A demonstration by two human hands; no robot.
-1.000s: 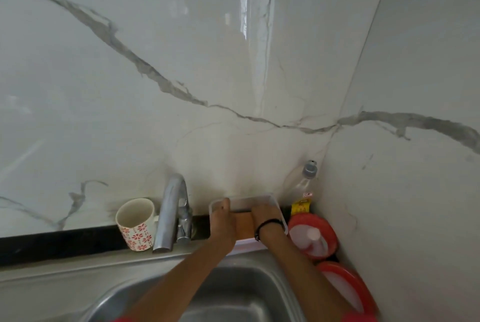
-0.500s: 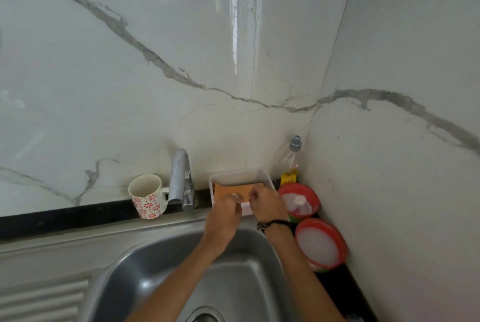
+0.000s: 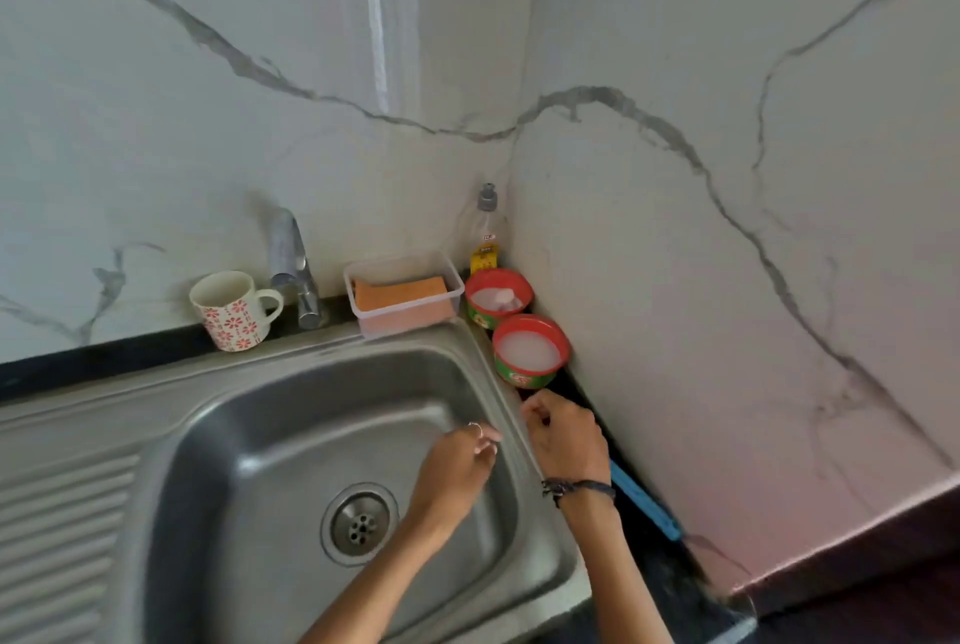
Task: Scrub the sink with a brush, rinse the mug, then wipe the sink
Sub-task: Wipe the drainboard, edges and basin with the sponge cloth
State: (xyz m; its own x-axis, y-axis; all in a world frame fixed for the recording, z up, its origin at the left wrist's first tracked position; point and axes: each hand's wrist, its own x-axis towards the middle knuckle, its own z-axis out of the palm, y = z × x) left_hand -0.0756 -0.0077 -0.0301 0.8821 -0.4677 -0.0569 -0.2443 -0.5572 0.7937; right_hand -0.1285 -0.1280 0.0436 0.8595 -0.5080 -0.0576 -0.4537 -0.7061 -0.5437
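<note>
The steel sink point(image 3: 291, 430) fills the lower middle, its drain point(image 3: 360, 524) uncovered. A white mug point(image 3: 234, 311) with red flowers stands upright on the back ledge, left of the faucet point(image 3: 296, 269). An orange sponge cloth point(image 3: 400, 292) lies in a clear plastic tray point(image 3: 415, 320) right of the faucet. My left hand point(image 3: 457, 461) hovers over the basin's right side, fingers loosely curled, holding nothing. My right hand point(image 3: 566, 435) is above the sink's right rim, also loosely curled and empty. A blue handle-like object point(image 3: 644, 503) lies along the right wall.
Two red-rimmed bowls point(image 3: 498, 298) point(image 3: 530, 350) of white paste sit in the corner right of the tray, with a clear bottle point(image 3: 485, 233) behind them. Marble walls close in at the back and right. A ribbed drainboard point(image 3: 62, 539) lies left of the basin.
Both hands have left the orange cloth in the tray and pulled back toward me over the sink's right side. The view has tilted down, showing the whole basin.
</note>
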